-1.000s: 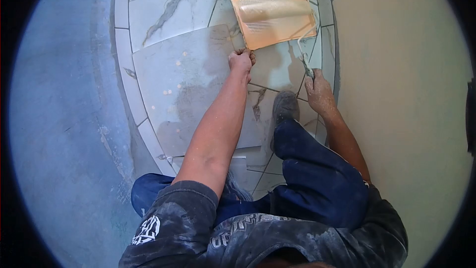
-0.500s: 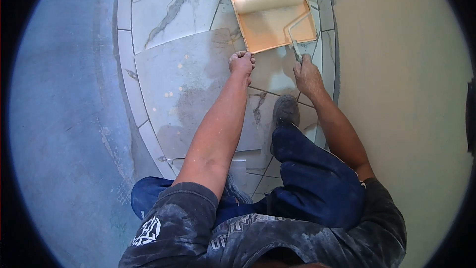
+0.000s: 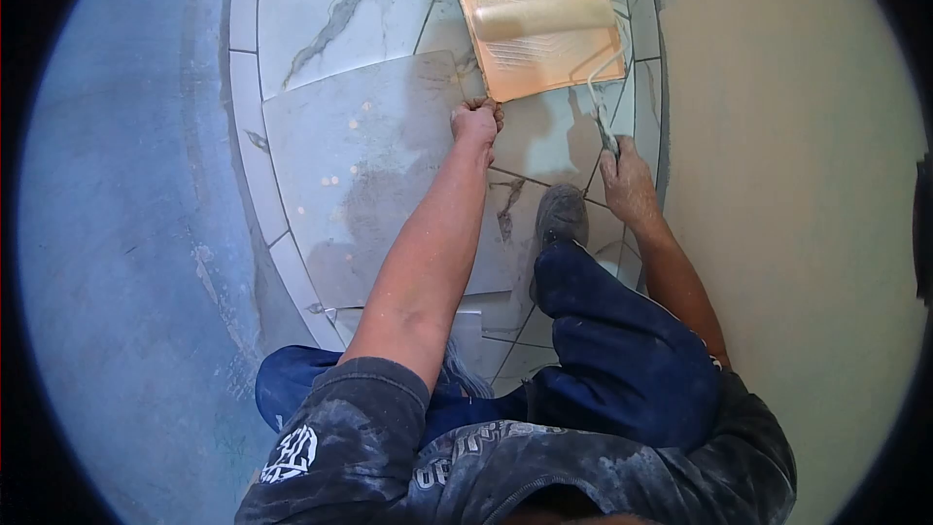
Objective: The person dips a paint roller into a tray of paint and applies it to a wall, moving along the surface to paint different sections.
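Observation:
My left hand (image 3: 476, 121) is closed on the near left corner of an orange paint tray (image 3: 520, 80). In my right hand (image 3: 630, 182) is the handle of a paint roller (image 3: 544, 19), gripped with the fingers wrapped round it. The roller's pale sleeve lies across the tray, and its bent wire frame comes out past the tray's right edge. Pale paint streaks show on the tray's surface above and below the sleeve. The tray's far end is cut off by the top of the view.
Marble-patterned tiles (image 3: 340, 0) cover the floor. A large grey sheet (image 3: 321, 224) with several pale paint drops lies left of my left arm. A bluish wall (image 3: 117, 185) rises on the left, a beige one (image 3: 777, 185) on the right. My shoe (image 3: 562, 214) is below the tray.
My right hand has moved right and toward me, drawing the roller a little down and right in the tray. The tray has shifted slightly right. My left hand keeps its corner.

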A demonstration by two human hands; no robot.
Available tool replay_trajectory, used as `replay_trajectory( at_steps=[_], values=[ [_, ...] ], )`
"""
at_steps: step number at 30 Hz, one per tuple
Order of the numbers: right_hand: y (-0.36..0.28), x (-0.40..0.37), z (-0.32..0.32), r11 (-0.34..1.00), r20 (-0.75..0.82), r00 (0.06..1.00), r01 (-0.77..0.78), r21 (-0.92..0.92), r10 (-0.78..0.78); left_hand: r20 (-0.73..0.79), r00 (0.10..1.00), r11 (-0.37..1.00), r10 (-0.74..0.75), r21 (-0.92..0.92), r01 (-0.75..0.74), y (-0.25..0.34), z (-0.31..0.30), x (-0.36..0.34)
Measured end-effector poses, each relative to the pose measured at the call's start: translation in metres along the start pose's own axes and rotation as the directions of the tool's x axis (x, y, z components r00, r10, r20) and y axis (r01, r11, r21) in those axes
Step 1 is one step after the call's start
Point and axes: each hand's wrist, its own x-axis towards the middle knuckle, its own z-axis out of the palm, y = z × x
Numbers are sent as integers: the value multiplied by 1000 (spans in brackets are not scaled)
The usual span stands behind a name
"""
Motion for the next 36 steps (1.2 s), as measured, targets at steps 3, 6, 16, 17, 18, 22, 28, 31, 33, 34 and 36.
replay_trajectory(
  at_steps=[3, 6, 16, 17, 18, 22, 28, 31, 33, 34, 36],
  values=[
    [11, -17, 9, 998, 36, 997, -66, -11, 66, 0, 1000, 1000, 6, -17, -6, -1, -1, -1],
    [12, -11, 17, 996, 33, 997, -66, -53, 68, 10, 1000, 1000, 0, -26, 1, 2, 0, 0],
    [-18, 82, 31, 998, -71, 997, 45, 32, -42, 6, 1000, 1000, -13, -28, 13, 3, 0, 1],
    [-17, 83, 30, 998, -71, 997, 46, 32, -44, 5, 1000, 1000, -12, -28, 12, 3, 0, 1],
    [-20, 80, 26, 995, -93, 994, 68, 67, -62, -4, 1000, 1000, -20, -17, 20, 5, 0, 0],
    [-29, 57, 10, 989, -112, 993, 63, 136, -48, 26, 999, 998, -43, 41, 41, 10, -5, -8],
    [-1, 22, 8, 984, -199, 970, 158, 86, -138, 173, 979, 920, 110, 354, -166, 42, -66, -64],
    [10, 4, -3, 975, -264, 939, 202, -92, -220, 300, 894, 773, 333, 456, -441, 63, -108, -135],
    [4, -8, -14, 969, -254, 935, 238, -69, -247, 376, 854, 717, 358, 476, -510, 80, -129, -201],
    [-18, -22, -32, 984, -168, 971, 176, 35, -168, 424, 821, 725, 382, 412, -551, 84, -143, -234],
    [-35, -29, -46, 969, -169, 956, 246, 32, -238, 512, 782, 778, 356, 302, -552, 89, -161, -288]
  ],
)
